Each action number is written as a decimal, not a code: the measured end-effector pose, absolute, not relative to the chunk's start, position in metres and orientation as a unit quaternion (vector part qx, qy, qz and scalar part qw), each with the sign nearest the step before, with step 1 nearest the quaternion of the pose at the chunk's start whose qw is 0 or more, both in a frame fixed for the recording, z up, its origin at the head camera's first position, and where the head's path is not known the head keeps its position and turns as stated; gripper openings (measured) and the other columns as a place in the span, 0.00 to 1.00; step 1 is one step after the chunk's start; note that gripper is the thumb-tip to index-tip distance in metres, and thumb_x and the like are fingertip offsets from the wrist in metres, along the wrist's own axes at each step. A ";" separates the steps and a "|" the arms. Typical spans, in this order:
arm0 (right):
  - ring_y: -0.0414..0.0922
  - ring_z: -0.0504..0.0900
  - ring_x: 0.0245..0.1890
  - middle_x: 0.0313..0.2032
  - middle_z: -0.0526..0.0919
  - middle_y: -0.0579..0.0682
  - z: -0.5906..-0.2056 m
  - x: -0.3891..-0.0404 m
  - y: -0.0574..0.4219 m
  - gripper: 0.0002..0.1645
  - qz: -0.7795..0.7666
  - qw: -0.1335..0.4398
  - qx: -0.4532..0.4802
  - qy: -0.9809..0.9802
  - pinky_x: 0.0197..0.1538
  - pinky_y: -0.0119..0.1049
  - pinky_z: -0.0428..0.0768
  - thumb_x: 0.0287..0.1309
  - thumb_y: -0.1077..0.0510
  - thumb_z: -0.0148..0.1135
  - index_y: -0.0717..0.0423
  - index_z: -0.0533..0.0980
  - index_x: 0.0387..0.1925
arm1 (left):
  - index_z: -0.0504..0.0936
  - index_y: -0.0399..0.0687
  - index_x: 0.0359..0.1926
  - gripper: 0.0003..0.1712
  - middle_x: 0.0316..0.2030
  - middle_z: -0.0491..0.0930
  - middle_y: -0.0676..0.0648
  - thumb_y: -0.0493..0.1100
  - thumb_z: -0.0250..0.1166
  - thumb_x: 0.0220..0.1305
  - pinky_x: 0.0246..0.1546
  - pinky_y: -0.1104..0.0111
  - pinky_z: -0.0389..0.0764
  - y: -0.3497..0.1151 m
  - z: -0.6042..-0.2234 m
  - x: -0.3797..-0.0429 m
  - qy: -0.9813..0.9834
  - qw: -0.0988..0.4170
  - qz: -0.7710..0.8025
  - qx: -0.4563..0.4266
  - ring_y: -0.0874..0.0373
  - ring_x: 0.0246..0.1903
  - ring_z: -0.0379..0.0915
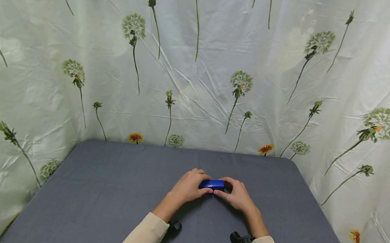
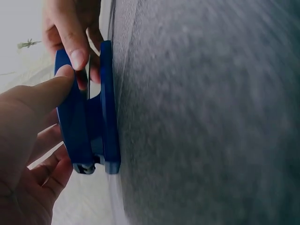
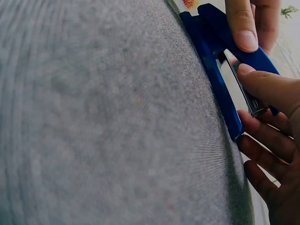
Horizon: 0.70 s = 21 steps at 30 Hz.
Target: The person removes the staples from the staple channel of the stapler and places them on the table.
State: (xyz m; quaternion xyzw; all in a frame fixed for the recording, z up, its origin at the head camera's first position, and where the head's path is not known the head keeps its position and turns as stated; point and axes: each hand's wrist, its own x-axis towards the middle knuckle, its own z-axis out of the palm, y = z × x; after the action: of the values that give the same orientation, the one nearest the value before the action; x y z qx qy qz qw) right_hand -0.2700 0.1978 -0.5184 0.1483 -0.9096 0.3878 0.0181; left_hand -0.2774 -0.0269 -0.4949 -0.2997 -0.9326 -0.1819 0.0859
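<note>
A blue stapler (image 1: 212, 184) stands on its base on the grey tabletop, between the two hands. Its top arm (image 2: 75, 124) is raised at one end from the base (image 3: 220, 89), and the metal staple magazine (image 3: 241, 86) shows in the gap. My left hand (image 1: 189, 186) grips the top arm from the left, thumb on the near side and fingers on the far side. At the other end, my right hand (image 1: 239, 196) holds the stapler, its thumb (image 3: 262, 84) against the magazine. Some right fingertips are hidden behind the stapler.
The tabletop (image 1: 119, 200) is covered in grey cloth and spreads to both sides of the hands. A pale curtain (image 1: 199, 110) printed with dandelions hangs behind the table and along its sides. Black straps with devices (image 1: 239, 240) sit at the wrists, by the cream sleeves.
</note>
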 end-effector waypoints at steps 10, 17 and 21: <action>0.41 0.81 0.44 0.43 0.88 0.45 -0.521 -0.273 0.200 0.17 0.409 0.000 0.132 -0.903 0.54 0.44 0.79 0.59 0.47 0.76 0.50 0.85 0.45 | 0.87 0.53 0.57 0.23 0.50 0.85 0.51 0.60 0.67 0.69 0.51 0.62 0.81 -0.018 -0.498 -0.278 -0.932 0.097 -0.164 -0.309 0.55 0.47 0.78; 0.42 0.81 0.45 0.43 0.88 0.46 -0.525 -0.275 0.201 0.13 0.431 -0.002 0.136 -0.892 0.55 0.43 0.77 0.60 0.52 0.75 0.51 0.86 0.44 | 0.87 0.53 0.55 0.22 0.49 0.86 0.51 0.59 0.68 0.69 0.50 0.62 0.81 -0.016 -0.501 -0.278 -0.930 0.113 -0.171 -0.305 0.55 0.46 0.78; 0.42 0.82 0.45 0.44 0.88 0.47 -0.525 -0.274 0.201 0.13 0.435 -0.003 0.134 -0.890 0.55 0.42 0.77 0.61 0.52 0.75 0.52 0.86 0.45 | 0.87 0.54 0.55 0.22 0.49 0.86 0.52 0.60 0.67 0.68 0.50 0.62 0.81 -0.016 -0.502 -0.278 -0.931 0.117 -0.165 -0.303 0.56 0.46 0.78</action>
State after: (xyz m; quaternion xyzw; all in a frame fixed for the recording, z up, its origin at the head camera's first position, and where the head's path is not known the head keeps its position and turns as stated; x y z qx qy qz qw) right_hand -0.2739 0.2008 -0.5246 0.1336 -0.8902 0.4355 -0.0034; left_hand -0.2775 -0.0159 -0.5024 -0.3030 -0.9312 -0.1654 0.1167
